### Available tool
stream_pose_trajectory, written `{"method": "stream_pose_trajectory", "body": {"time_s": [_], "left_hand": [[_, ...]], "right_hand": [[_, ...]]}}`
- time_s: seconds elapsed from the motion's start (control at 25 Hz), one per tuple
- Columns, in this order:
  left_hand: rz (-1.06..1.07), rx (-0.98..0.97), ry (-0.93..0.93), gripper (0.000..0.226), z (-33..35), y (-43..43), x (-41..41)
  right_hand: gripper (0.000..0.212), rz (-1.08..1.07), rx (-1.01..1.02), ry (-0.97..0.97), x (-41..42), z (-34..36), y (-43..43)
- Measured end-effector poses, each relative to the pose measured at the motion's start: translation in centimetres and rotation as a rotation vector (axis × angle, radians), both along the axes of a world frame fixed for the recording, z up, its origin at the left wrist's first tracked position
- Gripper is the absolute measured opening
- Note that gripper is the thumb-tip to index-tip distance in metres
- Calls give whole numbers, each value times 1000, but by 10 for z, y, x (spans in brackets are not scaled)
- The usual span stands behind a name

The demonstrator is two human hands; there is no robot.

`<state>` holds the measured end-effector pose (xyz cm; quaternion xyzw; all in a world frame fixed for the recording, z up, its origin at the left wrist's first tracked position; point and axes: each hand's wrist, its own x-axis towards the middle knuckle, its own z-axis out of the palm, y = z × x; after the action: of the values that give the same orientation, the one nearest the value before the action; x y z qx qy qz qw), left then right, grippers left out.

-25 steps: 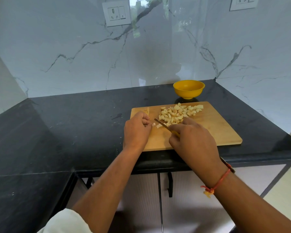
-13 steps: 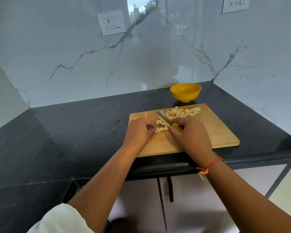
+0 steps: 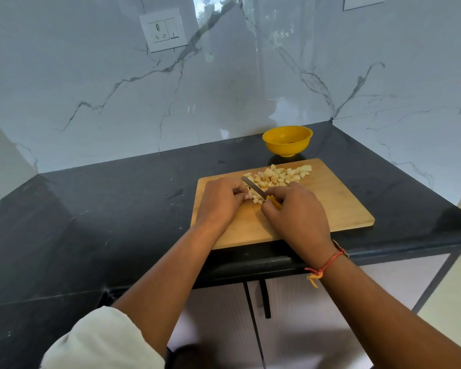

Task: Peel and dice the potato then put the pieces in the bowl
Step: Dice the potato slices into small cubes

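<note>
The left hand [image 3: 221, 199] pinches a potato bit [image 3: 248, 196]; the right hand [image 3: 300, 218] grips the knife [image 3: 254, 187]. The potato pieces [image 3: 280, 176] look light, hard and slippery, so scoop many together.

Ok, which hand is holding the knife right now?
The right hand, the one with the red thread at its wrist, grips the yellow-handled knife. The left hand only pinches a potato piece beside the blade.
</note>
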<state>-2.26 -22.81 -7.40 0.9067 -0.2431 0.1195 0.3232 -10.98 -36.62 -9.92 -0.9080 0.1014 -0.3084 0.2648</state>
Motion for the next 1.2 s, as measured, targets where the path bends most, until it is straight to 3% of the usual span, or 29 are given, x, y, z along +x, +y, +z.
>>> {"method": "stream_pose_trajectory", "body": {"time_s": [0.32,0.48,0.68,1.2], "left_hand": [[39,-96,138,20,8,31,-7],[50,-84,108,20,6,33,-8],[1,101,91,17,7,27,-6],[39,-47,36,9,7,4,0]], "right_hand": [[32,35,-48,11,-5,3,6],[32,42,-49,19,-6,3,6],[30,30,-21,-21,-6,3,6],[28,24,11,-33,-5,3,3]]}}
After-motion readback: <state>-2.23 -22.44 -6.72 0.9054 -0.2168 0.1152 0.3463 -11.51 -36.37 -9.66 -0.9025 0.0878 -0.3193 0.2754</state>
